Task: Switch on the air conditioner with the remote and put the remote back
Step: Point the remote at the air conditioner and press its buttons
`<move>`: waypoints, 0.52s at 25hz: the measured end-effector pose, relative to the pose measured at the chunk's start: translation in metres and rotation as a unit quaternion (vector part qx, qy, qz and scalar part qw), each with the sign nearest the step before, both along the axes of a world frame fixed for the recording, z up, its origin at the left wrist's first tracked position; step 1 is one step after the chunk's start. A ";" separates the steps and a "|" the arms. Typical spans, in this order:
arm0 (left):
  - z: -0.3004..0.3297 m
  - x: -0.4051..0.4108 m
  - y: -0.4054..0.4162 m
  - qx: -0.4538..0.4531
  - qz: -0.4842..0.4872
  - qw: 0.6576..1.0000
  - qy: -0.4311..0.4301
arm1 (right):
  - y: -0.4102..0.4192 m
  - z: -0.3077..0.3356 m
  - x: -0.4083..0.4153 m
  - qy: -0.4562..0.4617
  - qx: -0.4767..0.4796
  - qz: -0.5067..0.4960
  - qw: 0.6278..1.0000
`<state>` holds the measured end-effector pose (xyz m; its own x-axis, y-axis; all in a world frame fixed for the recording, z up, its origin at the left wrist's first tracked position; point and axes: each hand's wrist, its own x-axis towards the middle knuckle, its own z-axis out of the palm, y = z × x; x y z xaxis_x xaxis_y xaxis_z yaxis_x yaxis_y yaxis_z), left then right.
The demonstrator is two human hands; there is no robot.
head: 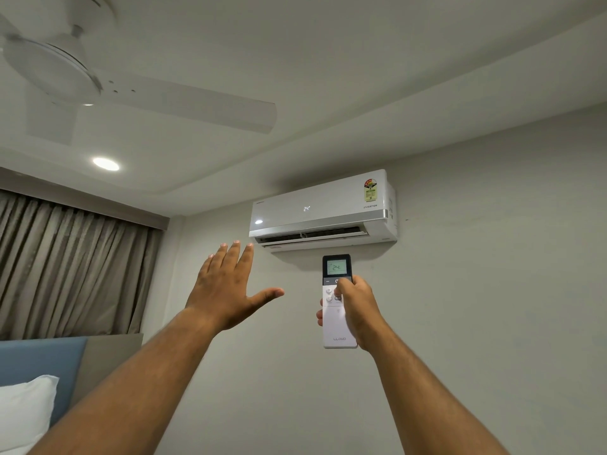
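Observation:
A white wall-mounted air conditioner [323, 210] hangs high on the wall, its front panel lit with "24" and its louvre flap open. My right hand [356, 308] grips a white remote [335, 326] upright just below the unit, thumb resting on the buttons under the remote's screen, which also reads 24. My left hand [226, 284] is raised to the left of the remote, palm away from me, fingers spread, holding nothing, its fingertips near the unit's lower left corner.
A white ceiling fan [82, 80] hangs at the upper left, with a lit round ceiling light [105, 164] below it. Grey-brown curtains [65, 267] cover the left wall. A blue headboard [36, 366] and a white pillow [23, 412] sit at the lower left.

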<state>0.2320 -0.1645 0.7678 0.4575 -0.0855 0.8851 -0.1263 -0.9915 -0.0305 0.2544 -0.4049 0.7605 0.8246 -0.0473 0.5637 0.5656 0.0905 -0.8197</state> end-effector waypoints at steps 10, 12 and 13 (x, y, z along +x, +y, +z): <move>-0.005 0.006 0.003 -0.002 0.004 1.000 0.006 | 0.003 -0.002 0.006 0.006 0.007 0.001 1.000; -0.005 0.007 0.002 -0.002 0.003 1.000 0.007 | 0.001 -0.003 0.007 0.006 0.005 -0.001 1.000; -0.005 0.007 0.002 -0.001 0.003 1.000 0.007 | 0.001 -0.003 0.007 0.006 0.004 -0.002 1.000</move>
<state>0.2386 -0.1627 0.7632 0.4712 -0.0807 0.8783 -0.1204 -0.9924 -0.0266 0.2618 -0.4038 0.7577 0.8309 -0.0551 0.5537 0.5564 0.0959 -0.8254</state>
